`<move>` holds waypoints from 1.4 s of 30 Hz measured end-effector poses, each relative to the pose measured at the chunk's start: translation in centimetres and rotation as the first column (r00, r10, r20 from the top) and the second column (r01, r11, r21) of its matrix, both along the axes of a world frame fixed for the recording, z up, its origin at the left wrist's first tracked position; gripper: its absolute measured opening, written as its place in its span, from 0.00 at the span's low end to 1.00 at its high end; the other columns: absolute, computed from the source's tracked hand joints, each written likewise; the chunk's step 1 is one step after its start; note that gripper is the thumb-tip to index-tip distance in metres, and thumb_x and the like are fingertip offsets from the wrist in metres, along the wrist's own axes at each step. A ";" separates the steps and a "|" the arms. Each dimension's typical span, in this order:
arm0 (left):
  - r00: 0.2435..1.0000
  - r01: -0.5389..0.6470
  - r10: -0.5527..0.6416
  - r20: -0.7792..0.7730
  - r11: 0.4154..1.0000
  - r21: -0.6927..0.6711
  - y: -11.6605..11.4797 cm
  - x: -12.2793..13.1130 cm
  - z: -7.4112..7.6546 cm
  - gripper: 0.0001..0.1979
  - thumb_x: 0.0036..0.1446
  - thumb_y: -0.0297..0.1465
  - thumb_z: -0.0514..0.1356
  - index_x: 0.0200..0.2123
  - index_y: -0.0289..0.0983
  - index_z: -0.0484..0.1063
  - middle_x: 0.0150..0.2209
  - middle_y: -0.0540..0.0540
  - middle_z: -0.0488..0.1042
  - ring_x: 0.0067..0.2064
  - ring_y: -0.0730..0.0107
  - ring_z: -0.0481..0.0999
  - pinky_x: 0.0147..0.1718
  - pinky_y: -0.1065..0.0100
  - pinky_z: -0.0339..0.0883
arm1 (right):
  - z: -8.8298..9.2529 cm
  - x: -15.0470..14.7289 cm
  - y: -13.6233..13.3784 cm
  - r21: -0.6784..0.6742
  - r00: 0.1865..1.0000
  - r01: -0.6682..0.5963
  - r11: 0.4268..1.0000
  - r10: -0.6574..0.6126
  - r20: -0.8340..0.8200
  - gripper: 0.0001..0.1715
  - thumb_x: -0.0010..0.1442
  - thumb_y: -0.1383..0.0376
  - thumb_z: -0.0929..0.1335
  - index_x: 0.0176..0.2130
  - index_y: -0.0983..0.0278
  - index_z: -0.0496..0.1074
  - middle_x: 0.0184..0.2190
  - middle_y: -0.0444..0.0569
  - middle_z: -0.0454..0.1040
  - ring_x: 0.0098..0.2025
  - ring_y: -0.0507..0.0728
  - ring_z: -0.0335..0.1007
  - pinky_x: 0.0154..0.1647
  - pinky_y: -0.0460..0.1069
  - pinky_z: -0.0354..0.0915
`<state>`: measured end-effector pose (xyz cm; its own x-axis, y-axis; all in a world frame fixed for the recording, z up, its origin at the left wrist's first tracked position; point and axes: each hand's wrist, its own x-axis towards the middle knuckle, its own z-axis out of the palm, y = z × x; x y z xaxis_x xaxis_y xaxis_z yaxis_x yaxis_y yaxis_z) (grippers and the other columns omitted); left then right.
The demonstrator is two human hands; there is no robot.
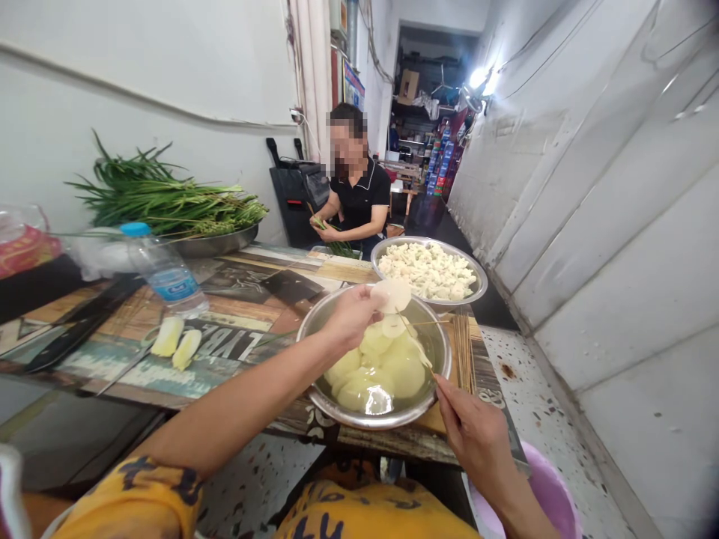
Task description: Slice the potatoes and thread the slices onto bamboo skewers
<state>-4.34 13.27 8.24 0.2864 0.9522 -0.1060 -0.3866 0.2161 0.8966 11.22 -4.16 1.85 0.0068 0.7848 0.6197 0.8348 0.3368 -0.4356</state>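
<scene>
My left hand [353, 318] is closed on a thin, pale round potato slice [396, 296], held up above the far side of a metal bowl [359, 421]. Below, my right hand [475, 423] pinches the near end of a thin bamboo skewer [431, 367] over the bowl's right rim. The skewer slants up and left toward the slice; a few pale slices [394, 325] appear to be on or against it. In the bowl, several yellowish potato slices [368, 367] lie in water. A bundle of bamboo skewers [463, 348] rests just right of the bowl.
Behind the bowl stands a basin of cauliflower pieces [427, 269]. To the left are a water bottle [174, 281], cut vegetable pieces [185, 349], a knife [126, 370] and heaped greens [168, 198]. A person [362, 202] sits across, holding green stalks. A pink tub [553, 494] stands below right.
</scene>
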 end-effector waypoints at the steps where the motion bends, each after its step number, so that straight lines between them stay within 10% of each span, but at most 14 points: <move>1: 1.000 0.004 -0.004 0.005 1.000 -0.001 0.0 0.0 0.0 0.06 0.44 0.21 0.62 0.23 0.32 0.66 0.23 0.49 0.72 0.24 0.78 0.70 0.21 0.77 0.62 | 0.0 -0.1 -0.1 -0.008 1.000 0.007 1.000 -0.007 -0.014 0.17 0.59 0.67 0.62 0.48 0.63 0.71 0.39 0.53 0.77 0.37 0.55 0.74 0.39 0.47 0.69; 6: 0.979 0.182 -0.163 0.123 0.969 -0.168 0.4 -0.3 0.5 0.04 0.48 0.18 0.58 0.26 0.31 0.68 0.24 0.46 0.73 0.23 0.78 0.70 0.20 0.77 0.62 | -0.3 -0.1 0.0 -0.232 0.902 -0.084 0.969 -0.026 -0.431 0.15 0.59 0.61 0.63 0.43 0.63 0.73 0.22 0.46 0.72 0.21 0.51 0.65 0.20 0.44 0.62; 12: 0.956 0.275 -0.242 0.163 0.935 -0.223 0.5 -0.5 1.0 0.06 0.49 0.16 0.56 0.29 0.31 0.69 0.27 0.44 0.74 0.24 0.76 0.71 0.21 0.76 0.64 | -0.7 0.4 0.8 -0.264 0.439 -0.430 0.864 -0.055 -0.897 0.16 0.57 0.58 0.66 0.40 0.67 0.72 0.14 0.35 0.51 0.15 0.44 0.43 0.14 0.42 0.41; 16: 0.946 0.308 -0.274 0.170 0.924 -0.225 0.5 -0.5 1.1 0.07 0.50 0.16 0.56 0.28 0.30 0.70 0.26 0.45 0.73 0.25 0.77 0.70 0.21 0.77 0.64 | -0.2 0.0 1.1 -0.227 0.284 -0.492 0.840 -0.091 -0.954 0.16 0.56 0.57 0.67 0.38 0.67 0.71 0.14 0.34 0.50 0.13 0.42 0.37 0.13 0.42 0.38; 25: 0.974 0.228 -0.228 0.011 0.972 -0.047 0.0 -0.1 0.3 0.06 0.43 0.21 0.65 0.25 0.30 0.69 0.26 0.45 0.73 0.26 0.77 0.71 0.25 0.75 0.65 | -0.1 -1.0 0.3 -0.353 0.694 -0.138 0.925 -0.164 -0.701 0.16 0.54 0.56 0.67 0.39 0.64 0.73 0.14 0.39 0.55 0.17 0.48 0.47 0.15 0.44 0.44; 33: 0.986 0.154 -0.139 -0.096 0.973 0.170 -0.3 0.0 -0.1 0.13 0.38 0.29 0.68 0.25 0.32 0.67 0.24 0.50 0.72 0.25 0.79 0.68 0.26 0.75 0.61 | 1.5 -0.8 0.1 -0.350 0.355 -0.457 0.818 -0.193 -0.915 0.20 0.55 0.53 0.67 0.39 0.67 0.71 0.13 0.33 0.48 0.13 0.43 0.36 0.12 0.42 0.38; 39: 0.985 0.103 -0.060 -0.164 0.956 0.273 -0.7 0.3 0.2 0.12 0.38 0.29 0.67 0.22 0.33 0.65 0.21 0.52 0.70 0.23 0.79 0.67 0.23 0.75 0.60 | 1.1 -1.2 -0.3 -0.394 0.525 -0.246 0.886 -0.220 -0.822 0.20 0.52 0.54 0.69 0.38 0.67 0.71 0.14 0.35 0.51 0.16 0.45 0.45 0.14 0.42 0.41; 42: 0.983 0.111 -0.063 -0.174 0.953 0.281 -0.5 0.3 0.1 0.11 0.38 0.29 0.67 0.22 0.33 0.66 0.20 0.52 0.70 0.22 0.80 0.67 0.23 0.76 0.60 | 1.8 -1.4 -0.2 -0.341 0.383 -0.386 0.857 -0.187 -0.905 0.18 0.53 0.54 0.68 0.37 0.66 0.70 0.13 0.33 0.50 0.13 0.43 0.40 0.13 0.41 0.40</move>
